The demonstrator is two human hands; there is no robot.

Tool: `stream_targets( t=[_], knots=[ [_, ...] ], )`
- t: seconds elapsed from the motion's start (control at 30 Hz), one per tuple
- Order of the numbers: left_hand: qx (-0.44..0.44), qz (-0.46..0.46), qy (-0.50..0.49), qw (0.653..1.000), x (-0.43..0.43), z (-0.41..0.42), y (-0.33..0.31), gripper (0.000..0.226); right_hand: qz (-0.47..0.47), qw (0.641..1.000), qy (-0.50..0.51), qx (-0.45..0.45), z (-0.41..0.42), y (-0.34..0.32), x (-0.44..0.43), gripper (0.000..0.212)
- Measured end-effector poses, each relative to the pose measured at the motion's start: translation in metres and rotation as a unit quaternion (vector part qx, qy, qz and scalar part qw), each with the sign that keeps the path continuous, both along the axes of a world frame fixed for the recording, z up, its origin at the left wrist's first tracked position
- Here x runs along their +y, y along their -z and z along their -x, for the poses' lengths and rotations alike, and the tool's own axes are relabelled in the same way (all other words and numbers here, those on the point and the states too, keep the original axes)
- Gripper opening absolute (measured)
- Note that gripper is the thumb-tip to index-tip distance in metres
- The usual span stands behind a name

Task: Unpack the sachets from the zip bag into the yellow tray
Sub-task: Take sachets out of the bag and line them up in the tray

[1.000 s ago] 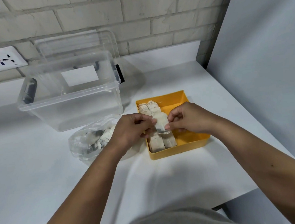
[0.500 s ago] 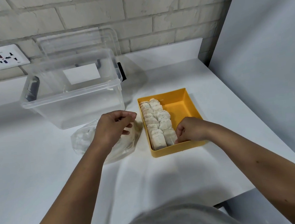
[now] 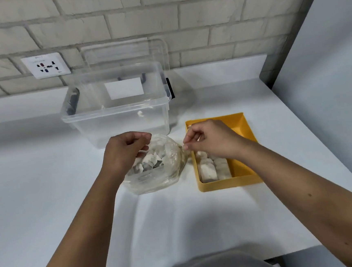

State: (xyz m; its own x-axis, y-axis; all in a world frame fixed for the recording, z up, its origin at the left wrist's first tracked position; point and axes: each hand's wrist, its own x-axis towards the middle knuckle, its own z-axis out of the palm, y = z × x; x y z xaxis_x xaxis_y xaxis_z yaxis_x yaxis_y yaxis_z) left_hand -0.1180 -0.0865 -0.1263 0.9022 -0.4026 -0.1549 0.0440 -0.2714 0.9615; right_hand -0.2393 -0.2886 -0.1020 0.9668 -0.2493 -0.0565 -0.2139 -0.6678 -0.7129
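Observation:
A clear zip bag (image 3: 164, 177) with several white sachets (image 3: 150, 161) inside lies on the white table, just left of the yellow tray (image 3: 243, 127). Two rows of sachets (image 3: 214, 169) fill the tray's left side, and its right side is bare. My left hand (image 3: 123, 152) sits over the bag's upper left with its fingers curled at the bag's rim. My right hand (image 3: 209, 141) hovers over the tray's left edge, thumb and forefinger pinched at the bag's right edge. No sachet shows in either hand.
A clear plastic storage box (image 3: 116, 115) stands open behind the bag, with its lid (image 3: 125, 52) leaning on the brick wall. A wall socket (image 3: 45, 65) is at the back left. A grey panel (image 3: 325, 77) borders the table's right edge.
My right hand has set its sachet in the tray, lifted off the tray's near end and moved left to the bag's edge. My left hand has stayed at the bag.

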Motion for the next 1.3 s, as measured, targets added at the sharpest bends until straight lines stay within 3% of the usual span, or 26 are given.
stream_targets(
  t=[0.1,0.2,0.37,0.43,0.73,0.9,1.03,1.17,1.3],
  knots=[
    [-0.013,-0.018,-0.009,1.0,0.013,-0.006,0.009,0.007,-0.046,0.997,-0.028,-0.047,-0.025,0.008,0.028,0.012],
    [-0.046,-0.068,0.02,0.996,0.019,-0.007,0.023,0.012,-0.05,0.995,-0.073,-0.038,-0.041,0.02,0.051,0.014],
    [-0.149,-0.17,0.061,0.972,0.024,-0.009,0.039,0.018,0.183,0.975,-0.116,0.056,-0.05,0.039,0.059,0.018],
    [-0.162,-0.195,0.066,0.965,0.026,-0.01,0.044,0.017,0.223,0.966,-0.114,0.072,-0.05,0.043,0.059,0.021],
    [-0.193,-0.332,0.154,0.911,0.015,-0.014,0.064,0.036,0.223,0.966,-0.097,0.084,-0.055,0.051,0.06,0.019],
    [-0.2,-0.375,0.167,0.89,0.009,-0.021,0.07,0.027,0.21,0.969,-0.086,0.095,-0.056,0.053,0.057,0.018],
    [-0.189,-0.343,0.161,0.906,0.012,-0.024,0.068,0.019,0.226,0.967,-0.076,0.089,-0.059,0.053,0.06,0.021],
    [-0.144,-0.205,0.1,0.963,0.025,-0.02,0.057,0.021,0.254,0.961,-0.065,0.087,-0.064,0.049,0.063,0.026],
    [-0.095,-0.127,0.038,0.987,0.036,-0.023,0.039,0.018,0.286,0.952,-0.064,0.092,-0.072,0.05,0.066,0.033]
  ],
)
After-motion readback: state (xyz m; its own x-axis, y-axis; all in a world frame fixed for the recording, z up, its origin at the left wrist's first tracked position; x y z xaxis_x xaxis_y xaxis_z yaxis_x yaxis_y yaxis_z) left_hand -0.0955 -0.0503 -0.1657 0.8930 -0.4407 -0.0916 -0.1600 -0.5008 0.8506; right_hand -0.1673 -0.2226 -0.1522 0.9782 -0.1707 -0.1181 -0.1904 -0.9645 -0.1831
